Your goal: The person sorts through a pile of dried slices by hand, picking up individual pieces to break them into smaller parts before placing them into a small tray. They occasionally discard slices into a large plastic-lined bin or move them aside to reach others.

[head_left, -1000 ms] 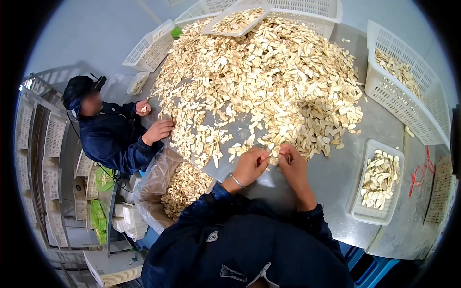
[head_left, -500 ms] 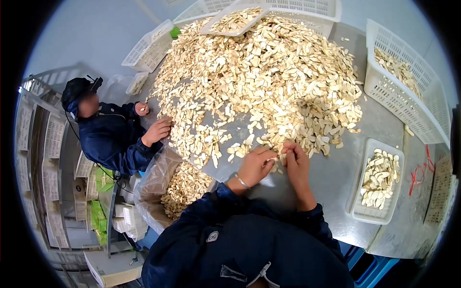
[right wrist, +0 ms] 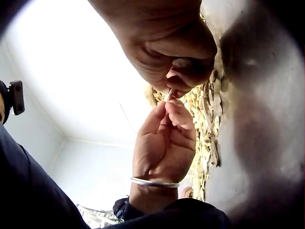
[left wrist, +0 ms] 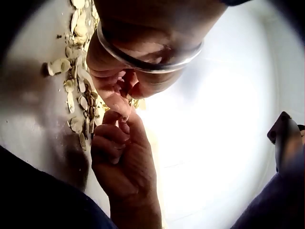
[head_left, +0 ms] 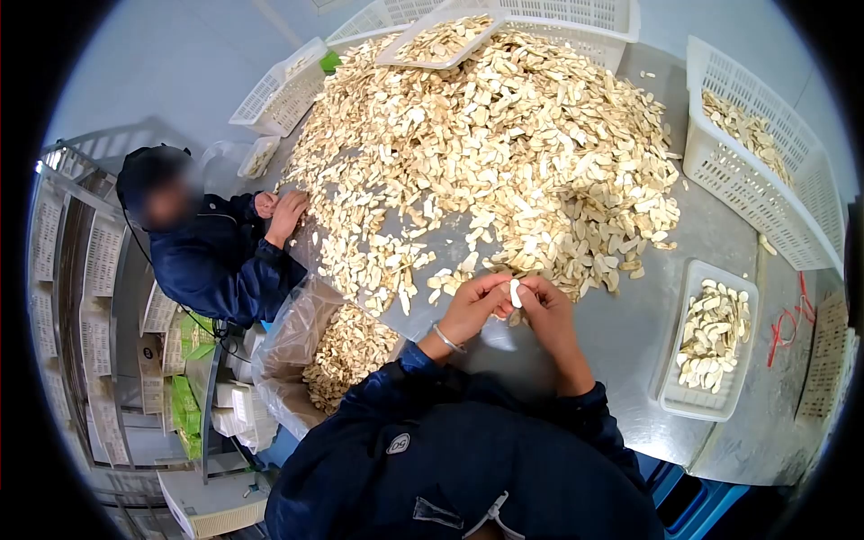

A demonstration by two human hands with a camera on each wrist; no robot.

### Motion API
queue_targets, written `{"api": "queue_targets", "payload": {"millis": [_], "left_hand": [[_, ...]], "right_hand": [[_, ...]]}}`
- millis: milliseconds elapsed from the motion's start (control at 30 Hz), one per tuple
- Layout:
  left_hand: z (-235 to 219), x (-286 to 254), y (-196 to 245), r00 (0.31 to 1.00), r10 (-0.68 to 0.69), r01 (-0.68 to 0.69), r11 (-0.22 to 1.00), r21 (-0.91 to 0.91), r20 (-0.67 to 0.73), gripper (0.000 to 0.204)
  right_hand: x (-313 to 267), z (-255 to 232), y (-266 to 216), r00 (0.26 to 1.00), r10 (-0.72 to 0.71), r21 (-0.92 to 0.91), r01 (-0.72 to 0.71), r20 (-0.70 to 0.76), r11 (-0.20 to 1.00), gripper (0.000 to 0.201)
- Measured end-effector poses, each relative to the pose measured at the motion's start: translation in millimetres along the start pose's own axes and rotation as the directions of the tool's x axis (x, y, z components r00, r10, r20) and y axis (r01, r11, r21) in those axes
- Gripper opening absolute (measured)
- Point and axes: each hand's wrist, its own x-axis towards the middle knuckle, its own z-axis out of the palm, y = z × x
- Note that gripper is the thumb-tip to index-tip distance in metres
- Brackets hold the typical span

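Note:
Between the fingertips of both hands stands one pale, elongated dried slice (head_left: 515, 293), low over the near edge of a big heap of such slices (head_left: 504, 117). My left hand (head_left: 472, 308), with a silver bangle on its wrist, pinches it from the left. The thumb and fingers of my right hand (head_left: 550, 315) pinch it from the other side. In the right wrist view the slice (right wrist: 169, 94) shows only as a thin sliver where the fingertips meet. Fingers hide most of it in the left wrist view.
A white tray of slices (head_left: 668, 396) lies to the right, with red string (head_left: 785, 337) beside it. White perforated baskets (head_left: 733, 193) line the table's far side. A plastic-lined container (head_left: 283, 378) of slices stands at the left. Another person (head_left: 211, 252) works across the left corner.
My hands parted slightly, then came back together, and a whiter slice now shows between the fingertips. The other person's outstretched hand drew back toward their other hand.

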Motion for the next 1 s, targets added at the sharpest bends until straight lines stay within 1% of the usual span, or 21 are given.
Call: {"api": "queue_targets", "payload": {"millis": [67,133,167,233,267,367,467,500,567,667,867,1000], "left_hand": [[1,-2,4,1.0,0.015,-0.015,1.0,-0.008,0.012,0.025],[1,-2,3,0.996,0.08,-0.081,0.997,0.016,0.043,0.024],[2,-2,2,0.992,0.112,-0.113,0.993,0.027,0.059,0.024],[5,-2,2,0.988,0.149,-0.15,0.988,0.033,0.046,0.023],[6,-3,2,0.985,0.167,-0.168,0.985,0.036,0.039,0.022],[6,-4,2,0.975,0.222,-0.221,0.962,0.161,0.013,0.023],[11,-3,3,0.954,0.297,-0.289,0.946,0.146,-0.041,0.025],[12,-4,5,0.953,0.298,-0.28,0.937,0.207,-0.06,0.025],[14,-7,11,0.948,0.303,-0.257,0.909,0.328,-0.096,0.024],[18,-7,21,0.903,0.423,-0.323,0.78,0.537,-0.072,0.024],[16,-9,27,0.868,0.494,-0.363,0.701,0.614,-0.051,0.027],[19,-13,36,0.842,0.538,-0.427,0.64,0.639,0.024,0.026]], "right_hand": [[2,-1,5,1.0,0.019,0.017,-0.019,-0.001,1.0,0.015],[2,0,6,0.999,0.04,0.013,-0.039,-0.018,0.999,0.016],[2,0,5,0.999,0.052,0.052,-0.052,-0.009,0.997,0.016],[-1,1,-3,0.997,0.076,0.129,-0.076,0.008,0.989,0.016],[0,1,-3,0.997,0.076,0.115,-0.078,0.017,0.99,0.016],[0,1,-3,0.996,0.082,0.069,-0.085,0.035,0.994,0.017],[-1,0,-7,0.995,0.091,0.021,-0.092,0.034,0.996,0.017],[-2,1,-9,0.995,0.09,0.01,-0.09,0.031,0.996,0.017],[-2,2,-11,0.997,0.076,-0.008,-0.076,0.028,0.997,0.017],[-2,1,-11,0.998,0.059,-0.023,-0.058,0.033,0.998,0.018],[-5,5,-20,0.998,0.048,-0.061,-0.045,0.051,0.997,0.018],[-4,4,-19,0.993,0.089,-0.025,-0.087,0.072,0.996,0.018]]}}
